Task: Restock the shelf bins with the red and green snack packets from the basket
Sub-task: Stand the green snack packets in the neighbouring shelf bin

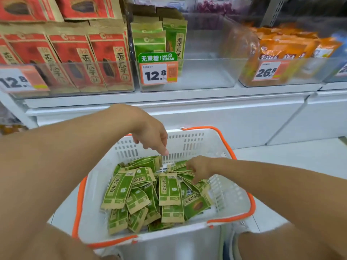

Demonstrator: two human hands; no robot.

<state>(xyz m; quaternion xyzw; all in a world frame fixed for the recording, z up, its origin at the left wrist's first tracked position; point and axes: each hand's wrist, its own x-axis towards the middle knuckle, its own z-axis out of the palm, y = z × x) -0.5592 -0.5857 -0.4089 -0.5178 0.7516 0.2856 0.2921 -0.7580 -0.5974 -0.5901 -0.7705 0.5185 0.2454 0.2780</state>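
Right hand (199,168): grip curled onto flat green-and-tan paper snack packets (150,192) heaped in the white slotted plastic basket with orange handles (234,201); left hand (152,136) hovers loose, empty. Step, by judgement: gathering packets. Next: carrying them to the part-filled clear green-packet bin (197,77) above.

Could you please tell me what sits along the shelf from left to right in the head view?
Bin of red packets → green packets at the left of a mostly empty clear bin → bin of orange packets.
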